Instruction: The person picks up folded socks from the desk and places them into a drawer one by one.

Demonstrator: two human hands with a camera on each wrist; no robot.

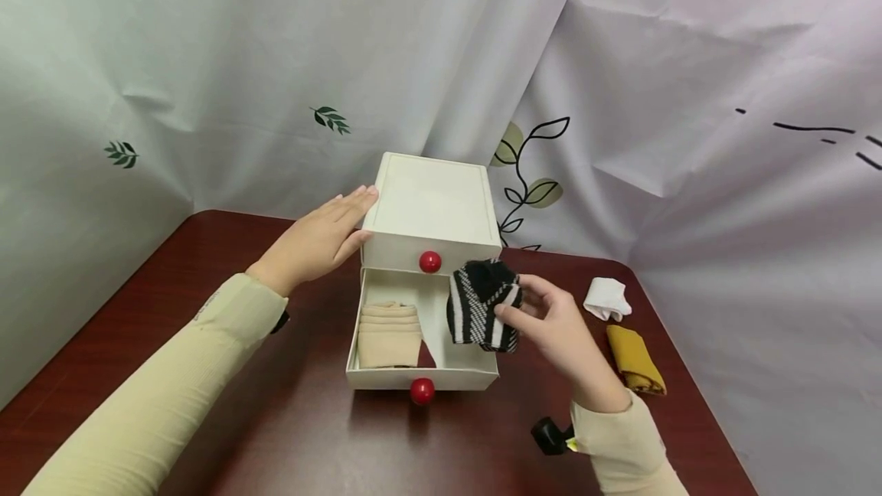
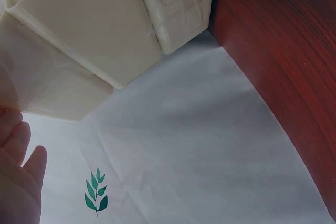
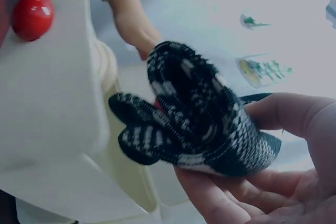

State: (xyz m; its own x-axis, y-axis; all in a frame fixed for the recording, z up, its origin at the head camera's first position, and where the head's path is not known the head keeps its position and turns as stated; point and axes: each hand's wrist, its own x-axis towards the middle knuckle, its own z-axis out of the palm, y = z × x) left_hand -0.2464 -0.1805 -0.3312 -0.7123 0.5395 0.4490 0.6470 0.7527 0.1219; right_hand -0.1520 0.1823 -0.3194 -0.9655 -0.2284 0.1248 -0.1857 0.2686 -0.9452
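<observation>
My right hand (image 1: 554,324) pinches a folded black-and-white knit sock (image 1: 482,305) between thumb and fingers, above the right side of the pulled-out lower drawer (image 1: 448,380). In the right wrist view the rolled, layered folds of the sock (image 3: 194,114) show. On the left in that drawer lies a folded beige sock (image 1: 389,343) with a dark red patch beside it. With fairly straight fingers, my left hand (image 1: 320,239) touches the upper left edge of the small white drawer box (image 1: 437,197). The left wrist view shows only part of that hand, beside the box's side.
A folded white cloth item (image 1: 607,298) and a folded mustard-yellow one (image 1: 635,360) lie on the right of the dark red table (image 1: 276,435). Red round knobs (image 1: 430,262) stick out from both drawer fronts. A pale printed curtain (image 1: 276,60) hangs close behind the box.
</observation>
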